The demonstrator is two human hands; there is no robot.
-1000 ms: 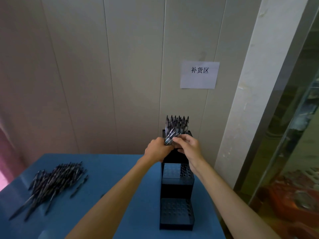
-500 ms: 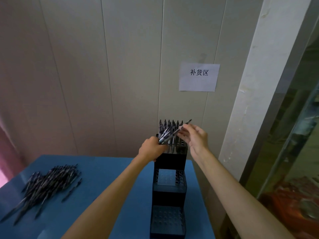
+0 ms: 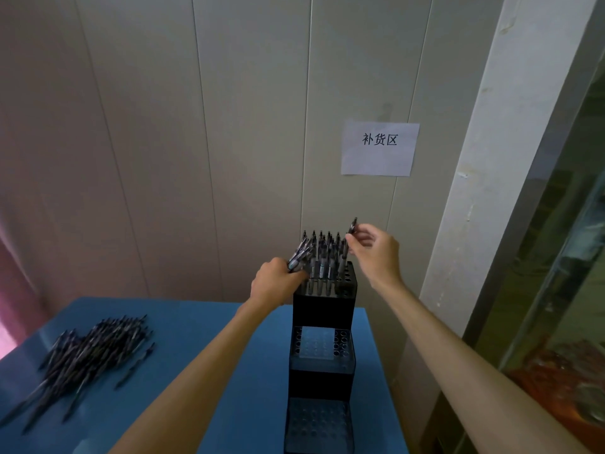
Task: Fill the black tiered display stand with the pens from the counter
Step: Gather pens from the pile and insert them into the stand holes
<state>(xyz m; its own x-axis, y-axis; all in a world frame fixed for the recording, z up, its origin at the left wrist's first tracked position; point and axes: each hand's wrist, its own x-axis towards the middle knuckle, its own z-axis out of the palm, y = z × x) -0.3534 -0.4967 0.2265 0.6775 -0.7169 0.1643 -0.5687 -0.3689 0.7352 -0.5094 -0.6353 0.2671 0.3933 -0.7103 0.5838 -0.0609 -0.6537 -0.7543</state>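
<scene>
The black tiered display stand rises in three steps at the right side of the blue counter. Its top tier holds several upright pens; the two lower tiers show bare holes. My left hand grips a bundle of pens beside the top tier's left edge. My right hand pinches a single pen, held nearly upright above the top tier's right side. A loose pile of pens lies on the counter at the left.
A panelled wall stands right behind the stand, with a white paper sign on it. A white pillar and a glass panel close off the right. The counter's right edge runs just past the stand.
My right hand has drawn one pen out of the bundle, carried it right and turned it from slanted to nearly upright over the top tier. My left hand stays at the stand with the bundle.
</scene>
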